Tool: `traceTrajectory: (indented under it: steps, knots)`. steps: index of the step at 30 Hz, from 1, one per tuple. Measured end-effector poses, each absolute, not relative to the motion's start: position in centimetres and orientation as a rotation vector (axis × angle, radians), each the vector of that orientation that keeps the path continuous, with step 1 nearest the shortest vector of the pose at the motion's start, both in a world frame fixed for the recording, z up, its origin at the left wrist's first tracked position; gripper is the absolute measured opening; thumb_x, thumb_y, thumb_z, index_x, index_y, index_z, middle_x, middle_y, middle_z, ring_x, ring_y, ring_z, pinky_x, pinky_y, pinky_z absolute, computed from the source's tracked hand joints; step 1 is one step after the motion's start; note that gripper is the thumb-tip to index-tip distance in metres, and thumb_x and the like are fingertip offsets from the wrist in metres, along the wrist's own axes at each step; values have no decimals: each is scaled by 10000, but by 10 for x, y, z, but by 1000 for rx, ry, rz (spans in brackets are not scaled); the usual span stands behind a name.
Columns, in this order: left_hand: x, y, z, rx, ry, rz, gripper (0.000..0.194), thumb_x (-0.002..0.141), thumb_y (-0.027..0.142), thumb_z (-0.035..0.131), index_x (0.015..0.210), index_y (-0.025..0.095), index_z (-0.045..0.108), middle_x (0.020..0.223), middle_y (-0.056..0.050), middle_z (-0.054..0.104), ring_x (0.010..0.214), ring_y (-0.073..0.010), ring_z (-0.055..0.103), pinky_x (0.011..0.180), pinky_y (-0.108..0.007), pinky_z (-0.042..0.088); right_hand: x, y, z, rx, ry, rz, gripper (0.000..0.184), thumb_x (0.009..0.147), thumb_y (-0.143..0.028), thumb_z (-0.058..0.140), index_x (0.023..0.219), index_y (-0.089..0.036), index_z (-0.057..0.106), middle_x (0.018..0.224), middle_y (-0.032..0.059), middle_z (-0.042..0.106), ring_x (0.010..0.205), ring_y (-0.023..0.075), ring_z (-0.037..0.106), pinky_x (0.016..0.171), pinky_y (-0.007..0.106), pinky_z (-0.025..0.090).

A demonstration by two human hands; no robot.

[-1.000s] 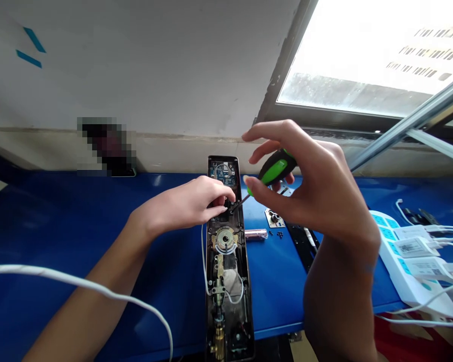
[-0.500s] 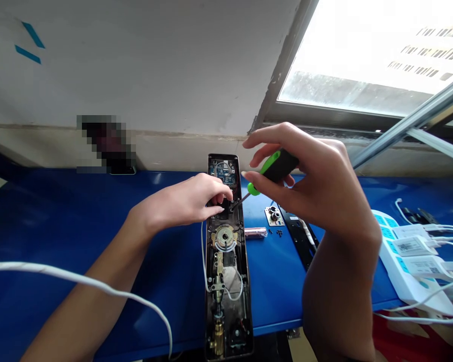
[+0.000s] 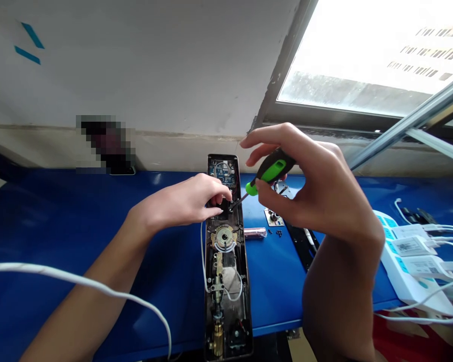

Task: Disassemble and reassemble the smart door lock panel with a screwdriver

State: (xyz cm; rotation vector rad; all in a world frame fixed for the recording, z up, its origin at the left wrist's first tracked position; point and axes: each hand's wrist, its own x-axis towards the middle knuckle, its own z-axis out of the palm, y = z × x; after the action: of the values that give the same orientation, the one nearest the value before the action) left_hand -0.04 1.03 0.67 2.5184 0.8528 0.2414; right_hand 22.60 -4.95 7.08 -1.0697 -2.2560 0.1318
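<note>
An opened smart door lock (image 3: 238, 271), a long dark housing with a circuit board, wires and a brass cylinder inside, lies lengthwise before me. My left hand (image 3: 198, 198) reaches over its upper half, with thumb and curled fingers closed about a black part (image 3: 224, 206). The hand hides most of that part. My right hand (image 3: 305, 176) grips a black and green screwdriver (image 3: 274, 171) by its handle. The screwdriver slants down to the left, its tip at a screw (image 3: 231, 210) beside the left fingertips.
Right of the lock are a small round-fitted module (image 3: 274, 217), a copper-coloured wrapped bar (image 3: 255, 233), several tiny screws (image 3: 279, 233) and a black panel (image 3: 301, 246). A white power strip (image 3: 411, 281) with plugged-in adapters stands further right. A white cable (image 3: 98, 285) crosses the left foreground.
The screwdriver handle has turned in my right hand, showing its green inlay more fully. My right thumb has shifted right and down along it. My left hand stays nearly still.
</note>
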Motion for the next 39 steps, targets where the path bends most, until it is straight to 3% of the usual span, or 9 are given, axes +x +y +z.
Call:
traceTrajectory:
  steps: [5, 10, 15, 19, 24, 34, 39]
  knots:
    - [1, 10, 7, 2523, 848, 248, 237, 896, 166, 650, 1100, 202, 765, 992, -34, 723, 820, -160, 657, 664, -265, 455, 227, -49, 71, -1079, -2234, 59, 261, 908, -227, 693, 1167, -237, 657, 934, 3, 735, 716, 146, 653, 658, 332, 551]
    - [0, 10, 6, 2524, 859, 238, 266, 895, 190, 659, 1137, 212, 766, 996, -37, 727, 838, -172, 660, 671, -273, 459, 228, -51, 72, -1106, -2232, 112, 492, 795, -67, 659, 1230, -295, 624, 1033, 15, 756, 853, 202, 721, 796, 368, 601]
    - [1, 8, 6, 2521, 828, 269, 228, 903, 261, 690, 1110, 198, 760, 991, -40, 716, 837, -170, 649, 650, -273, 445, 230, -56, 73, -1086, -2117, 158, 461, 773, -124, 683, 1195, -306, 645, 1017, 12, 734, 873, 224, 732, 775, 374, 614]
    - [8, 6, 5, 2486, 801, 279, 149, 933, 321, 694, 929, 178, 736, 915, -35, 688, 757, -145, 613, 610, -268, 410, 229, -58, 75, -1078, -1990, 152, 326, 814, -252, 702, 1122, -354, 667, 1003, 31, 732, 895, 279, 751, 723, 431, 635]
    - [12, 6, 3, 2515, 838, 289, 340, 1019, 298, 572, 710, 162, 611, 700, -8, 593, 600, -110, 517, 561, -282, 338, 230, -60, 77, -1077, -1944, 150, 315, 809, -259, 721, 1101, -361, 661, 981, 24, 735, 923, 301, 752, 755, 475, 630]
    - [9, 2, 9, 2487, 926, 259, 247, 989, 290, 605, 849, 168, 768, 747, -27, 694, 633, -125, 579, 586, -284, 376, 244, -64, 82, -1058, -1933, 166, 305, 783, -200, 730, 1047, -336, 662, 926, 18, 713, 842, 268, 721, 717, 470, 573]
    - [16, -6, 17, 2461, 933, 267, 237, 981, 273, 589, 940, 196, 809, 860, -40, 745, 704, -145, 632, 644, -283, 432, 266, -64, 84, -1140, -1977, 213, 416, 777, -164, 724, 1154, -326, 659, 991, 29, 727, 879, 276, 715, 766, 474, 563]
